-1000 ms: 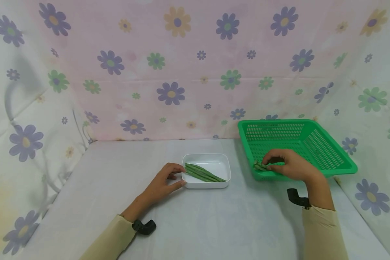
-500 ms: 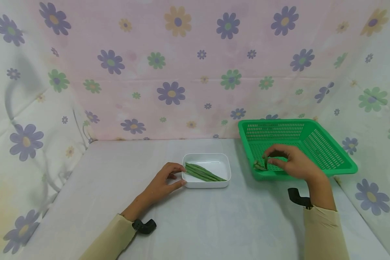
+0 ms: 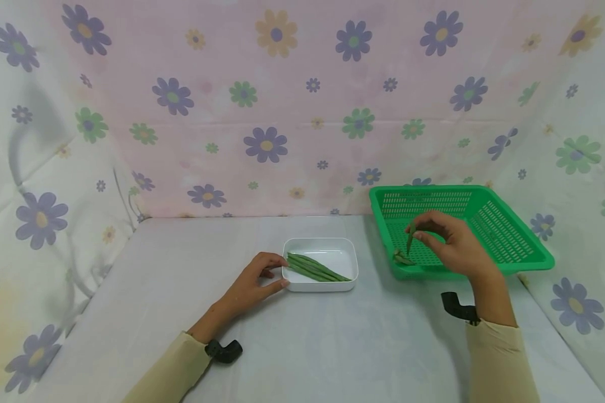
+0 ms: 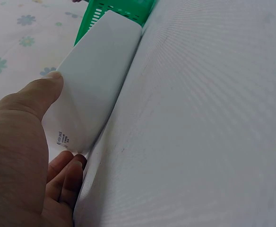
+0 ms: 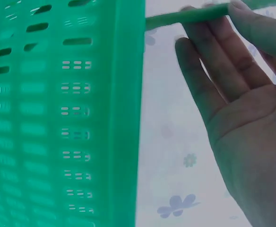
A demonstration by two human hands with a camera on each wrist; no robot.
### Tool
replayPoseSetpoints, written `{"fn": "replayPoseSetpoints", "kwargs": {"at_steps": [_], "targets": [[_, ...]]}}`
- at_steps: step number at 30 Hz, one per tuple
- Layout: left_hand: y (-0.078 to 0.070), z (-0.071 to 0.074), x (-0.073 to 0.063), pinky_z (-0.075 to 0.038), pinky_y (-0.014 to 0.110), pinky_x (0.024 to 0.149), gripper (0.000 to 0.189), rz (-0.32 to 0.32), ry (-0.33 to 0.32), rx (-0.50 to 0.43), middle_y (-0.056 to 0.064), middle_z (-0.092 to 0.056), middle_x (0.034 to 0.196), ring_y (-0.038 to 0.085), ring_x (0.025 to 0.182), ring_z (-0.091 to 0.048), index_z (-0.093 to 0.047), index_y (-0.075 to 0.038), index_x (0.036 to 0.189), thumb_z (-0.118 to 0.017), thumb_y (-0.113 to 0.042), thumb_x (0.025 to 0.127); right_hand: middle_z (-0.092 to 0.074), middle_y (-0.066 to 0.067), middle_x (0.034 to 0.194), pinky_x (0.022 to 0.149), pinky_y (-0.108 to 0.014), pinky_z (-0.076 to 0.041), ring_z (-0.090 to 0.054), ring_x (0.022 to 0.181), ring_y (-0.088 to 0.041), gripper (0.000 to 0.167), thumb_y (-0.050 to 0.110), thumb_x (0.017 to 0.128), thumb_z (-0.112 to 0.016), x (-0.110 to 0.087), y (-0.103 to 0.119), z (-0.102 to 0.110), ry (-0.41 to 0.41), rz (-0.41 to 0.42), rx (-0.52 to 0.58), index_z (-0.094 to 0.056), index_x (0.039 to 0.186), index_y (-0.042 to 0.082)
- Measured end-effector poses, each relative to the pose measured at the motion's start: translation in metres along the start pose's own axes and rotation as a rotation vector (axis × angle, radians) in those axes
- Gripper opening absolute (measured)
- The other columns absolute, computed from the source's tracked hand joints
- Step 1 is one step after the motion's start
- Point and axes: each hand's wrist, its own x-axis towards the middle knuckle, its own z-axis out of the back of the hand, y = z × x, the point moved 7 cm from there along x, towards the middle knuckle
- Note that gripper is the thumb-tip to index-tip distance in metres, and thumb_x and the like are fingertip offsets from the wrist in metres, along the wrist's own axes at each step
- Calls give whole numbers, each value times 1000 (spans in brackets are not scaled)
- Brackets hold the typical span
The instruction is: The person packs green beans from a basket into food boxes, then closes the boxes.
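Soft, even light fills the head view, with faint shadows on the desk (image 3: 343, 336) at lower right and the floral cloth (image 3: 292, 120) at upper left. Moiré ripples the dimmer left wrist view; in the hazy right wrist view, the green basket (image 5: 102, 118) blurs.

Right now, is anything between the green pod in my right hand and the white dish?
Yes: the green basket's left rim, with other pods lying by its near corner. Past that rim, nothing visible stands between the green pod and the white dish; your left hand holds the dish's left end.
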Motion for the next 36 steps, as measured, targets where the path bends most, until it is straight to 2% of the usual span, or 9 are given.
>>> {"fn": "replayPoseSetpoints", "kwargs": {"at_steps": [8,16,24,36], "targets": [[-2,0,0,-56,47,102,38,-4,0,5,-1,-56,140,22,133,-60,-63,-25,132,-80,-25,99,-71,-15,108,101,-17,-52,-68,110,-3,30,-24,93,-64,5,14,4,-118,124,-5,-67,115,-3],[-3,0,-1,-56,46,101,38,-5,3,6,0,-56,140,23,133,-60,-63,-23,133,-80,-24,98,-71,-21,105,96,-20,-55,-72,104,-13,39,-37,82,-62,11,28,2,-251,268,60,-67,112,-14],[-4,0,-1,-56,45,101,37,-4,2,9,0,-56,140,23,133,-61,-63,-23,132,-80,-24,99,-68,-27,105,95,-26,-58,-72,104,-21,29,-33,88,-58,21,44,-7,-250,371,190,-62,113,-21],[-7,1,0,-56,45,102,38,3,5,3,1,-56,140,24,134,-60,-63,-21,133,-79,-23,99,-67,-25,105,95,-31,-60,-72,102,-26,20,-21,95,-62,35,70,-24,-275,420,197,-64,114,-18]]}}
